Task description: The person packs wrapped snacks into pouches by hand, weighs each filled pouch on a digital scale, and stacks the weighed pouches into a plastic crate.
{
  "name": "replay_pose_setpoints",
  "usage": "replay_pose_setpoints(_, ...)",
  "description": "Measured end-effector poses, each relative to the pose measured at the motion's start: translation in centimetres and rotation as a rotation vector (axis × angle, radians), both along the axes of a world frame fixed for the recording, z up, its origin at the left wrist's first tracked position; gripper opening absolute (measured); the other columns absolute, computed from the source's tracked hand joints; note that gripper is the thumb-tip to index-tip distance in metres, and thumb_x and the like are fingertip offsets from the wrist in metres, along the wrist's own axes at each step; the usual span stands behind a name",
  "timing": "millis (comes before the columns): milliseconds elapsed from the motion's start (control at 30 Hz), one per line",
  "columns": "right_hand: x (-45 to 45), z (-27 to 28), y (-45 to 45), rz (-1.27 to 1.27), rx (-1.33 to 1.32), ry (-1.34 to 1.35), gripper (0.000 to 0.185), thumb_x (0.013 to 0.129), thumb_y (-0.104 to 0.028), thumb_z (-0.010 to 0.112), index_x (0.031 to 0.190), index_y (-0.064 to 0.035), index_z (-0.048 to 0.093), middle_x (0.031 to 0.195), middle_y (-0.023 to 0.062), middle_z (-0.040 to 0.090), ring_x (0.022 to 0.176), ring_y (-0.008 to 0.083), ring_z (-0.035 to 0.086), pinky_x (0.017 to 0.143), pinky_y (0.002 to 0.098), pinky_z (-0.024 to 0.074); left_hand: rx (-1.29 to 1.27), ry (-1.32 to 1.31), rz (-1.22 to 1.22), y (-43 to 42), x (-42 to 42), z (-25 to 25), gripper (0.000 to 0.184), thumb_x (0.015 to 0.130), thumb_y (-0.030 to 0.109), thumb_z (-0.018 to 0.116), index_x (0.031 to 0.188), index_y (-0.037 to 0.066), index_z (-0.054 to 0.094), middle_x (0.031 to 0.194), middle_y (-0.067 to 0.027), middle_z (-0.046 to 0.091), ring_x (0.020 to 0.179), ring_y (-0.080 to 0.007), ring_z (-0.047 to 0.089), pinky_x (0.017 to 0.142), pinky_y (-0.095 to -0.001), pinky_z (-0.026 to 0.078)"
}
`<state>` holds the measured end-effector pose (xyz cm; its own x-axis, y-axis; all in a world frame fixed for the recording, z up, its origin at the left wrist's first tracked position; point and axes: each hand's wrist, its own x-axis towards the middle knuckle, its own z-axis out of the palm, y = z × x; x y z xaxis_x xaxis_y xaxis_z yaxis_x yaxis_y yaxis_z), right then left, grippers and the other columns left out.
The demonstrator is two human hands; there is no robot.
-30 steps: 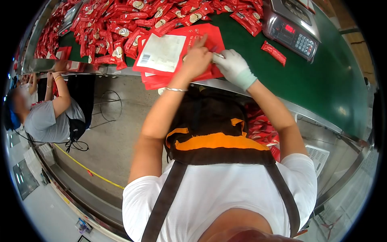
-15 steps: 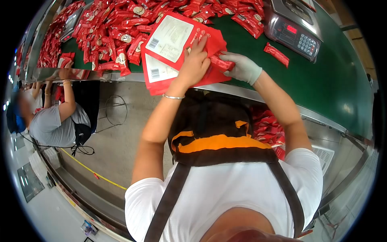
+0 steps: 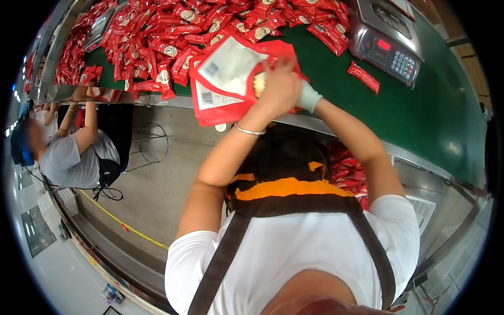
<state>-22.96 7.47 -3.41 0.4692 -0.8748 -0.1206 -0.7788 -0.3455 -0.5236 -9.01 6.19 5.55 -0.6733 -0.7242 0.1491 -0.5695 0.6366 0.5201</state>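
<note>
A stack of flat red pouches (image 3: 207,116) with white label panels and barcodes lies at the front edge of the green table. The top pouch (image 3: 231,63) is bent along its right side, where a yellowish patch shows. Over that side is my bare left hand (image 3: 281,86), a bracelet on its wrist, its fingers smeared by motion. Close behind it, my gloved right hand (image 3: 308,97) is mostly covered; its fingers, and anything in them, are hidden.
Small red packets (image 3: 173,31) are heaped at the back. A digital scale (image 3: 386,50) stands right, with a single packet (image 3: 363,77) before it. More packets (image 3: 346,168) lie below the table edge. A co-worker in grey (image 3: 79,155) is at the left.
My left hand has moved right across the pouches and now overlaps my gloved right hand. The top pouch has bent. The red packet seen in my right hand is now hidden from view.
</note>
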Motion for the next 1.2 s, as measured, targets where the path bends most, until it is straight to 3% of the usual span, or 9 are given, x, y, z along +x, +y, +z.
replay_pose_setpoints(233, 1.1, -0.8, -0.6, -0.072, -0.017, -0.373, 0.047, 0.088, -0.019, 0.052, 0.132, -0.0027, 0.052, 0.137, 0.0183, 0.052, 0.130, 0.0299, 0.047, 0.104, 0.0451, 0.0405, 0.017, 0.258, 0.038, 1.1, -1.4, -0.9, 0.022, 0.086, 0.018, 0.056, 0.084, -0.002, 0.065, 0.147, -0.0255, 0.040, 0.138, -0.0428, 0.033, 0.113, -0.0665, 0.009)
replay_pose_setpoints(300, 1.2, -1.0, -1.2, -0.079, 0.025, -0.419, 0.047, 0.088, -0.020, 0.052, 0.131, -0.0029, 0.052, 0.136, 0.0181, 0.052, 0.129, 0.0299, 0.047, 0.104, 0.0451, 0.0404, 0.318, 0.437, -0.115, -3.2, 0.2, -1.5, 0.022, 0.090, 0.021, 0.056, 0.088, -0.001, 0.061, 0.142, -0.0220, 0.048, 0.135, -0.0379, 0.040, 0.115, -0.0583, 0.014)
replay_pose_setpoints(400, 0.7, -1.1, -1.4, -0.089, 0.092, -0.493, 0.046, 0.089, -0.021, 0.053, 0.131, -0.0031, 0.053, 0.135, 0.0178, 0.053, 0.129, 0.0300, 0.048, 0.104, 0.0452, 0.0403, 0.006, 0.024, -0.019, -9.8, 3.5, -4.0, 0.032, 0.090, 0.032, 0.061, 0.117, 0.014, 0.065, 0.126, -0.0114, 0.062, 0.122, -0.0305, 0.053, 0.110, -0.0499, 0.024)
replay_pose_setpoints(433, 0.5, -1.1, -1.5, -0.093, 0.114, -0.513, 0.046, 0.089, -0.022, 0.053, 0.130, -0.0032, 0.053, 0.135, 0.0177, 0.054, 0.129, 0.0300, 0.048, 0.104, 0.0452, 0.0403, -0.126, -0.032, -0.089, -11.4, 4.4, -5.5, 0.026, 0.089, 0.027, 0.063, 0.109, 0.011, 0.067, 0.108, -0.0095, 0.068, 0.102, -0.0267, 0.061, 0.099, -0.0415, 0.038)
replay_pose_setpoints(600, 0.5, -1.5, -1.9, -0.107, 0.185, -0.586, 0.045, 0.089, -0.024, 0.053, 0.129, -0.0035, 0.055, 0.133, 0.0171, 0.055, 0.128, 0.0300, 0.049, 0.104, 0.0453, 0.0400, 0.359, 0.119, -0.121, -14.7, 5.5, -6.1, 0.019, 0.085, 0.028, 0.067, 0.085, 0.010, 0.069, 0.072, -0.0080, 0.067, 0.076, -0.0246, 0.064, 0.097, -0.0374, 0.034)
replay_pose_setpoints(733, 1.2, -2.1, -2.4, -0.110, 0.221, -0.627, 0.044, 0.089, -0.025, 0.054, 0.128, -0.0038, 0.056, 0.131, 0.0166, 0.057, 0.127, 0.0301, 0.050, 0.105, 0.0453, 0.0398, 0.137, 0.174, -0.125, -15.1, 6.3, -7.3, 0.011, 0.084, 0.020, 0.067, 0.082, 0.010, 0.067, 0.076, -0.0080, 0.068, 0.079, -0.0253, 0.063, 0.091, -0.0381, 0.034)
replay_pose_setpoints(867, 1.2, -2.6, -2.3, -0.114, 0.253, -0.674, 0.043, 0.090, -0.027, 0.054, 0.127, -0.0041, 0.057, 0.130, 0.0162, 0.058, 0.126, 0.0301, 0.051, 0.105, 0.0454, 0.0397, -0.162, 0.085, 0.123, -11.8, 7.3, -5.0, 0.024, 0.085, 0.020, 0.064, 0.108, 0.015, 0.064, 0.112, -0.0107, 0.065, 0.111, -0.0261, 0.058, 0.106, -0.0553, 0.025)
replay_pose_setpoints(1000, 1.1, -2.9, -2.1, -0.110, 0.262, -0.712, 0.043, 0.090, -0.029, 0.055, 0.125, -0.0044, 0.058, 0.128, 0.0157, 0.059, 0.125, 0.0302, 0.052, 0.105, 0.0454, 0.0395, -0.174, -0.055, 0.300, -5.0, 7.8, -2.5, 0.053, 0.091, 0.022, 0.053, 0.141, 0.005, 0.041, 0.148, -0.0158, 0.041, 0.143, -0.0358, 0.029, 0.113, -0.0672, 0.004)
replay_pose_setpoints(1200, 0.5, -2.5, -1.5, -0.079, 0.291, -0.692, 0.042, 0.091, -0.031, 0.055, 0.124, -0.0048, 0.060, 0.126, 0.0151, 0.061, 0.124, 0.0302, 0.053, 0.105, 0.0455, 0.0392, -0.141, -0.140, 0.332, -5.4, 6.5, -5.9, 0.055, 0.099, 0.025, 0.041, 0.148, 0.003, 0.031, 0.158, -0.0181, 0.023, 0.146, -0.0403, 0.019, 0.115, -0.0636, 0.006)
